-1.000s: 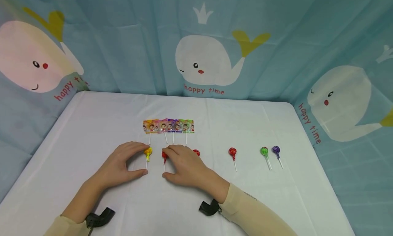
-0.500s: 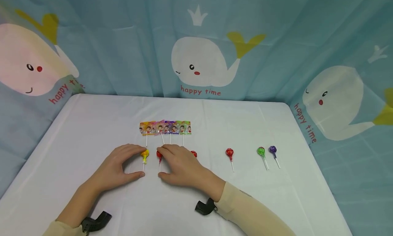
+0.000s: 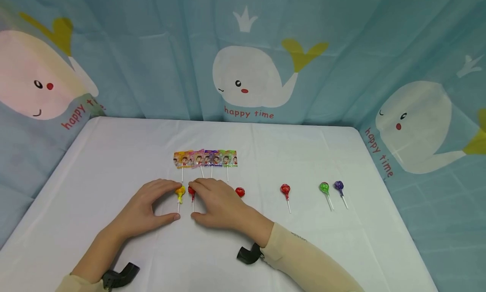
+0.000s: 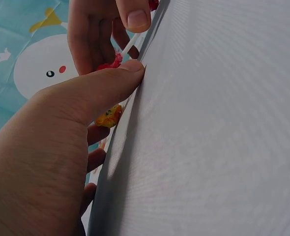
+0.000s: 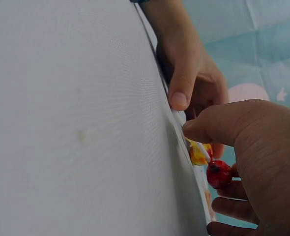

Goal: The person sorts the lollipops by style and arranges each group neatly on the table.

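Thumb and index finger of my left hand point(image 3: 146, 204) bracket a yellow lollipop point(image 3: 180, 192), the index at its wrapped head and the thumb at the stick's end. Just right of it, my right hand point(image 3: 223, 202) holds a red lollipop point(image 3: 191, 192) the same way, head by the index and stick end by the thumb. The two lollipops lie side by side on the white table, a narrow gap between them. In the right wrist view the red head point(image 5: 218, 174) shows below the right thumb. Another red lollipop point(image 3: 240, 192) peeks out behind the right hand, its stick hidden.
Behind the hands lies a row of flat-wrapped lollipops point(image 3: 205, 158) in orange, pink, purple and green, sticks toward me. To the right are a red lollipop point(image 3: 285, 190), a green one point(image 3: 324, 188) and a purple one point(image 3: 339, 186). A whale-print curtain point(image 3: 159, 72) surrounds the table.
My right hand has slid the red lollipop left, closer to the yellow one. More of the red head behind that hand now shows. My left hand stays by the yellow lollipop.
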`<action>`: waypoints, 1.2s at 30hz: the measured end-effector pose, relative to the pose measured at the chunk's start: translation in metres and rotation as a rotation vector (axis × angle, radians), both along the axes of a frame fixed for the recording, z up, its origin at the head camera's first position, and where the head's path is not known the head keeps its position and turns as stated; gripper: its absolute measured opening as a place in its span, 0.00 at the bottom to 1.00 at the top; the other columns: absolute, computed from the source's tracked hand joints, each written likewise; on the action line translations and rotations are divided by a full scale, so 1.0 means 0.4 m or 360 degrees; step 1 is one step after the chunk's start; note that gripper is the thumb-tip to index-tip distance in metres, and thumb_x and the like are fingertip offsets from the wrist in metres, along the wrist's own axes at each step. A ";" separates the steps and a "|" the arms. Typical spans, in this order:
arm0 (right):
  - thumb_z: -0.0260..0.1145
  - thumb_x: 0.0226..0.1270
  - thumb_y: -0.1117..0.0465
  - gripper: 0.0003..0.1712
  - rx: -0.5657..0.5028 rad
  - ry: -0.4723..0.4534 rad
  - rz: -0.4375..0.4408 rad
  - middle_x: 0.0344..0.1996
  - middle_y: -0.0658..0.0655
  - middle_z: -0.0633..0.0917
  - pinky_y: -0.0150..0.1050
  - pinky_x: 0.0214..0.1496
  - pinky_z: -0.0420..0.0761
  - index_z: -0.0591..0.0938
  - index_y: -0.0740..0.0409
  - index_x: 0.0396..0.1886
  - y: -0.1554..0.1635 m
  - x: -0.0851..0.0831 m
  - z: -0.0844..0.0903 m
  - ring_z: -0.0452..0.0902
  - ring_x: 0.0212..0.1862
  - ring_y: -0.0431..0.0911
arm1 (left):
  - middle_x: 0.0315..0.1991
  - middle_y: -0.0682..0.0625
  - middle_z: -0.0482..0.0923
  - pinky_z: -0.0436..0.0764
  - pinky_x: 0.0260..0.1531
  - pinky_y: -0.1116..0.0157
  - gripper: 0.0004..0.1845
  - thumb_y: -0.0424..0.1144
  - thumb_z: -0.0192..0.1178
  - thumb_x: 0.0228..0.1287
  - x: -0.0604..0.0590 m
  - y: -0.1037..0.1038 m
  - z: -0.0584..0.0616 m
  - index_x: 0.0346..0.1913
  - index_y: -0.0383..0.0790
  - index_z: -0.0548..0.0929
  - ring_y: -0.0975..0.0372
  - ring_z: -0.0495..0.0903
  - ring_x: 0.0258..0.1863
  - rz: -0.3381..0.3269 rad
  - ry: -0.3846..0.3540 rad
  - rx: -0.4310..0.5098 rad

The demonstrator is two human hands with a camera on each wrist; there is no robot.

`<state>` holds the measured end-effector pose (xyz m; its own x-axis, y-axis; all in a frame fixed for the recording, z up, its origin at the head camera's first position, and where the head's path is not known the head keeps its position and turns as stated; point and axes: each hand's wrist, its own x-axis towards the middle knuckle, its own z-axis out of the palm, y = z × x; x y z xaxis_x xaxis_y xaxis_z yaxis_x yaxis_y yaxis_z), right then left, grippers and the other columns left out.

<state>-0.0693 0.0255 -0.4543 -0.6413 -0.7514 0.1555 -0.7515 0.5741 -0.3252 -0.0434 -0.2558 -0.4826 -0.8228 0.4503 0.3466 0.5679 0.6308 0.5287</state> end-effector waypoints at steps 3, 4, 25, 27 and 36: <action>0.74 0.70 0.40 0.45 0.0019 0.0001 -0.0006 0.74 0.51 0.78 0.44 0.74 0.77 0.74 0.56 0.80 -0.005 0.002 0.000 0.73 0.75 0.45 | 0.66 0.57 0.83 0.55 0.74 0.75 0.46 0.49 0.90 0.47 0.002 0.000 -0.001 0.72 0.50 0.83 0.55 0.78 0.67 -0.0006 0.0007 0.0010; 0.74 0.70 0.40 0.45 0.0024 0.0009 -0.0007 0.74 0.51 0.78 0.44 0.73 0.77 0.74 0.56 0.80 -0.007 0.002 -0.001 0.73 0.75 0.45 | 0.66 0.57 0.83 0.55 0.74 0.75 0.46 0.48 0.90 0.47 0.003 0.001 0.000 0.72 0.50 0.83 0.55 0.78 0.67 -0.0006 0.0009 0.0013; 0.73 0.71 0.37 0.45 0.0145 0.0039 -0.0035 0.75 0.49 0.78 0.43 0.71 0.74 0.74 0.52 0.81 -0.015 -0.001 0.000 0.71 0.76 0.44 | 0.66 0.56 0.83 0.56 0.75 0.71 0.45 0.50 0.89 0.49 0.002 0.000 -0.005 0.72 0.52 0.83 0.52 0.76 0.69 0.0034 -0.0068 -0.0021; 0.73 0.71 0.36 0.45 0.0152 0.0021 -0.0034 0.75 0.49 0.78 0.43 0.72 0.74 0.74 0.52 0.81 -0.015 -0.002 0.000 0.70 0.77 0.44 | 0.66 0.56 0.83 0.57 0.75 0.70 0.45 0.50 0.89 0.49 0.002 0.001 -0.005 0.73 0.52 0.83 0.52 0.76 0.69 0.0038 -0.0072 -0.0025; 0.73 0.72 0.36 0.46 0.0128 -0.0023 -0.0011 0.77 0.49 0.76 0.44 0.74 0.72 0.72 0.50 0.83 -0.016 -0.004 -0.003 0.69 0.78 0.44 | 0.67 0.56 0.83 0.57 0.74 0.70 0.45 0.50 0.89 0.50 0.000 -0.007 -0.005 0.73 0.52 0.82 0.54 0.76 0.69 0.0034 -0.0073 -0.0041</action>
<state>-0.0710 0.0192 -0.4555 -0.6484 -0.7565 0.0858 -0.7429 0.6040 -0.2885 -0.0434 -0.2585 -0.4845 -0.8470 0.4410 0.2969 0.5300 0.6561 0.5373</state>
